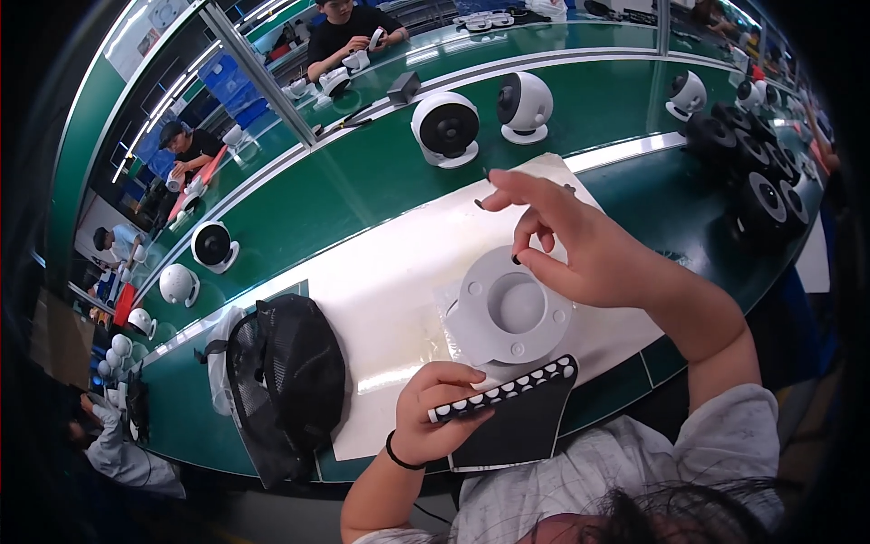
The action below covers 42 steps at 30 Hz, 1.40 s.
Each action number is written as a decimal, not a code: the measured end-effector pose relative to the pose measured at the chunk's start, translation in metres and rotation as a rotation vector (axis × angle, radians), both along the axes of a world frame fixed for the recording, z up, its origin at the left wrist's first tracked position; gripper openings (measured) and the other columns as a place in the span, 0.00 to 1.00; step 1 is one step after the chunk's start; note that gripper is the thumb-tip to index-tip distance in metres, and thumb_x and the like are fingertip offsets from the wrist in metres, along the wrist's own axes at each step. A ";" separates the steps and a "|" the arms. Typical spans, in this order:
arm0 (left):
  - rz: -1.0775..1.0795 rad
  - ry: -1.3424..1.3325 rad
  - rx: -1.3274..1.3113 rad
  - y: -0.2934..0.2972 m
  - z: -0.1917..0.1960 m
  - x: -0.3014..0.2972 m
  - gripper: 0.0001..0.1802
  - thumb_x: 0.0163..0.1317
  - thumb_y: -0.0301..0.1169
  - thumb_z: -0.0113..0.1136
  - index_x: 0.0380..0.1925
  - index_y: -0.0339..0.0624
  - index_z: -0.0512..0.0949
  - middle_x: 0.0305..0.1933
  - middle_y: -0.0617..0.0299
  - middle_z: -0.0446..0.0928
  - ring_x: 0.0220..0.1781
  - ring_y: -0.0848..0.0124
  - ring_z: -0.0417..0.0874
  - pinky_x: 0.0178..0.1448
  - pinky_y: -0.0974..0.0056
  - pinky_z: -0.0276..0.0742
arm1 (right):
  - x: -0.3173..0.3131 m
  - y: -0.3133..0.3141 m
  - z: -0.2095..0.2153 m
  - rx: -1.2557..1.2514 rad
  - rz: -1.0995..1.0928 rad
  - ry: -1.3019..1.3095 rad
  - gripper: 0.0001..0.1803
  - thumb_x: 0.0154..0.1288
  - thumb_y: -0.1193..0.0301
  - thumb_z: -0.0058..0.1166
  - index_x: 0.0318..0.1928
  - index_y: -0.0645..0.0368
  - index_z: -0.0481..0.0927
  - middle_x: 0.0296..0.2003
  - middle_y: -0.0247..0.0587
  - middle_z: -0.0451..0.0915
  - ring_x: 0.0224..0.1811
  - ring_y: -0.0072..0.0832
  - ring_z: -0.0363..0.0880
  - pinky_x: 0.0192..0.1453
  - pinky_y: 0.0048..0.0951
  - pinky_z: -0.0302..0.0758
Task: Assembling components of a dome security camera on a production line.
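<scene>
My left hand (pixel 433 426) grips a narrow black strip with rows of round white dots (pixel 507 391), tilted up to the right. Above the work board my right hand (pixel 580 240) hovers with its index finger stretched out and its thumb apart from it; other fingers are curled, and I see nothing held in it. Just below that hand lies a round white plastic housing (pixel 494 337), with a wide recess in its middle and small round recesses around its rim. A clear plastic bag (pixel 450 317) shows at its left edge. The strip stands close to the housing's near edge.
A pale board (pixel 390 281) lies on the green bench. Left of it sits a black mesh bag (pixel 285 372). White round devices with black fronts (pixel 446 129) stand along the far side; several black round units (pixel 766 199) are piled at right. Co-workers (pixel 349 41) sit beyond.
</scene>
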<state>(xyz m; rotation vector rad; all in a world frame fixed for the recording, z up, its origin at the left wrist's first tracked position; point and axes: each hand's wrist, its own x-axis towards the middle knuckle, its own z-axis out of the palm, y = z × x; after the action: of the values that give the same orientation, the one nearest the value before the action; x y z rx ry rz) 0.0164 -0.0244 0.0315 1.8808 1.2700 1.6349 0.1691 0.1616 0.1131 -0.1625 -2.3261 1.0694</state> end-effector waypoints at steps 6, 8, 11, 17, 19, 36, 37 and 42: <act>-0.014 -0.014 -0.009 0.003 -0.008 -0.006 0.20 0.36 0.15 0.66 0.32 0.39 0.71 0.49 0.46 0.70 0.32 0.68 0.79 0.35 0.69 0.75 | 0.008 -0.016 0.001 0.743 0.054 0.001 0.31 0.46 0.83 0.52 0.54 0.49 0.66 0.52 0.45 0.70 0.41 0.37 0.77 0.42 0.31 0.74; -0.007 0.005 0.008 0.004 -0.009 -0.005 0.20 0.36 0.16 0.66 0.32 0.38 0.71 0.51 0.45 0.68 0.31 0.68 0.79 0.35 0.69 0.76 | 0.008 -0.018 0.001 0.716 0.020 0.007 0.31 0.46 0.82 0.53 0.54 0.49 0.66 0.51 0.44 0.71 0.39 0.37 0.76 0.41 0.31 0.73; 0.002 0.024 0.032 0.004 -0.014 -0.005 0.20 0.36 0.16 0.66 0.32 0.37 0.72 0.54 0.43 0.67 0.30 0.69 0.79 0.34 0.68 0.76 | -0.001 -0.017 0.005 0.599 -0.044 0.040 0.31 0.46 0.82 0.53 0.54 0.52 0.65 0.42 0.39 0.73 0.37 0.36 0.73 0.44 0.31 0.68; 0.016 0.075 0.011 -0.003 -0.015 -0.016 0.18 0.36 0.16 0.66 0.31 0.35 0.74 0.55 0.43 0.66 0.31 0.69 0.79 0.34 0.69 0.75 | -0.036 -0.019 0.003 0.217 0.032 -0.097 0.28 0.54 0.79 0.44 0.58 0.52 0.59 0.33 0.37 0.72 0.40 0.36 0.67 0.54 0.38 0.57; 0.015 0.090 -0.010 -0.005 -0.015 -0.020 0.17 0.35 0.15 0.65 0.30 0.33 0.75 0.55 0.44 0.65 0.31 0.68 0.79 0.34 0.69 0.75 | -0.043 -0.022 0.004 0.109 0.058 -0.181 0.27 0.55 0.77 0.42 0.58 0.54 0.59 0.31 0.38 0.73 0.40 0.36 0.67 0.54 0.39 0.56; 0.068 0.081 -0.001 -0.007 -0.014 -0.014 0.16 0.37 0.16 0.65 0.29 0.37 0.74 0.54 0.46 0.69 0.28 0.72 0.77 0.33 0.70 0.72 | 0.004 -0.043 -0.017 0.294 0.053 -0.141 0.03 0.53 0.70 0.54 0.30 0.53 0.77 0.58 0.46 0.62 0.67 0.47 0.44 0.63 0.49 0.43; 0.062 0.081 -0.002 -0.006 -0.015 -0.013 0.16 0.37 0.16 0.65 0.29 0.37 0.74 0.54 0.46 0.69 0.28 0.72 0.77 0.33 0.70 0.72 | 0.005 -0.043 -0.020 0.259 0.088 -0.163 0.03 0.54 0.70 0.53 0.29 0.53 0.77 0.60 0.47 0.60 0.68 0.49 0.42 0.63 0.49 0.42; 0.080 0.052 -0.015 -0.002 -0.016 -0.008 0.13 0.37 0.17 0.65 0.26 0.34 0.74 0.52 0.46 0.71 0.26 0.73 0.76 0.33 0.71 0.72 | 0.019 -0.046 -0.026 0.428 -0.002 -0.152 0.06 0.54 0.67 0.54 0.32 0.53 0.78 0.60 0.44 0.61 0.66 0.47 0.48 0.64 0.48 0.41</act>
<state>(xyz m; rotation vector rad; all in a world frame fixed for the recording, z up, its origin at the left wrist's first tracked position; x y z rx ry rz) 0.0083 -0.0266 0.0157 1.8982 1.3916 1.6199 0.1883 0.1159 0.0869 -0.0826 -2.6301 0.5515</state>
